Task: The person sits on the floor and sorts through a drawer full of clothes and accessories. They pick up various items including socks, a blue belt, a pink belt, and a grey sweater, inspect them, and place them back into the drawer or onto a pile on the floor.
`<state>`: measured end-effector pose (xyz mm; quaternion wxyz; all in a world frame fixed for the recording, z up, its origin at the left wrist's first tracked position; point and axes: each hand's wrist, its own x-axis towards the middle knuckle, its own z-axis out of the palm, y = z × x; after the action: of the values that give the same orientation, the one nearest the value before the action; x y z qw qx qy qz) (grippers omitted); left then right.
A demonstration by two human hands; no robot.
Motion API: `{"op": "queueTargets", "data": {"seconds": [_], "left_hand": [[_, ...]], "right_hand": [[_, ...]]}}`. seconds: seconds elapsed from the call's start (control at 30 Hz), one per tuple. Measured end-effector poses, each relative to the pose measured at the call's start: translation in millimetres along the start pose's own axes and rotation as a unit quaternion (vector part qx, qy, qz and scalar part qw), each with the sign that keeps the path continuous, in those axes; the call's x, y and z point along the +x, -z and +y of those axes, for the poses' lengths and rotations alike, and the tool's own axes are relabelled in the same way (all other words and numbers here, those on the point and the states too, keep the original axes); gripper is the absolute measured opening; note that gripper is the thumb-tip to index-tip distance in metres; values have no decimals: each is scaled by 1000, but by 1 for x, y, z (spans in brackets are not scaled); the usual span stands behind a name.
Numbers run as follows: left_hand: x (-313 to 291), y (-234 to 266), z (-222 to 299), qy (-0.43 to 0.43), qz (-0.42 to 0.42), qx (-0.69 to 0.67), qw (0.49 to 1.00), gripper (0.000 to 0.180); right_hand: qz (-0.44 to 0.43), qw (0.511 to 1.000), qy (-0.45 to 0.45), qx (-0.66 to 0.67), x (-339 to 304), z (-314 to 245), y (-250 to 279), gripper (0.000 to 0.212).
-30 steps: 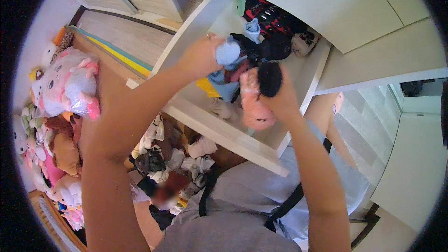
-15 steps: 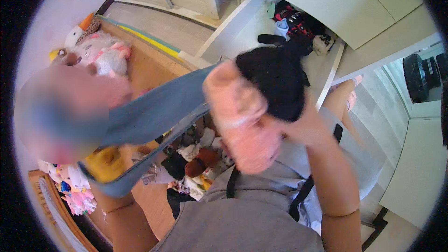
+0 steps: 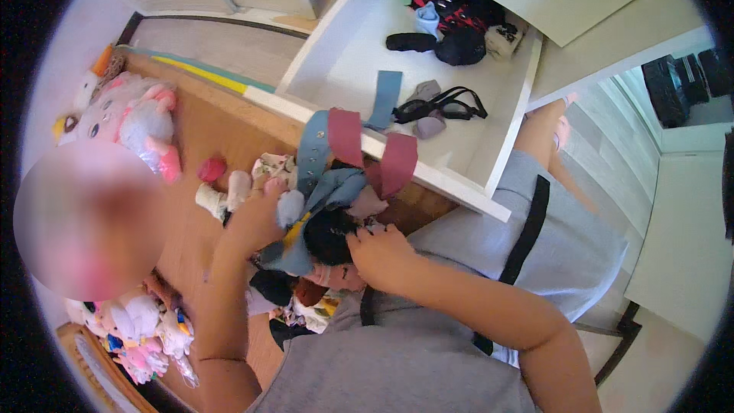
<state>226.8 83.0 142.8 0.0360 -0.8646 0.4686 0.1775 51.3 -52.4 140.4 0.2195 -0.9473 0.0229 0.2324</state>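
Observation:
A pile of rolled socks and small clothes lies on the wooden floor against the open drawer's front. My left hand [image 3: 261, 218] reaches into its left side, fingers bent beside a floral cloth [image 3: 275, 168] and a grey-blue rolled sock [image 3: 290, 208]; what they hold is hidden. My right hand [image 3: 382, 256] has its fingers closed at the edge of a black cloth bundle [image 3: 330, 235]. Below it lies a pink fuzzy bundle [image 3: 336, 277]. A blue belt [image 3: 311, 154] with eyelets and a dark red belt [image 3: 345, 138] hang over the drawer's front edge.
The white drawer [image 3: 336, 53] holds dark clothes [image 3: 451, 11], a black rolled item [image 3: 410, 42], grey socks [image 3: 430, 124] and black-framed glasses [image 3: 451, 105]. Plush toys [image 3: 126, 111] sit at the left wall, more toys [image 3: 141, 329] at the lower left. My outstretched leg lies right of the drawer.
Both hands have come down to the pile. The blue belt, stretched from my left hand before, now drapes over the drawer edge. The black and pink bundles have been lowered from the air.

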Motion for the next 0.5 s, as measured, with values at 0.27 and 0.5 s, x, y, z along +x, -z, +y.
{"op": "queueTargets", "data": {"seconds": [0.27,0.5], "left_hand": [[66,95,86,-107,172,48,978,74],[97,50,119,-192,107,-47,974,58]], "right_hand": [[244,949,-198,-1,11,168,100,52],[137,959,-220,-118,82,202,43,58]]}}
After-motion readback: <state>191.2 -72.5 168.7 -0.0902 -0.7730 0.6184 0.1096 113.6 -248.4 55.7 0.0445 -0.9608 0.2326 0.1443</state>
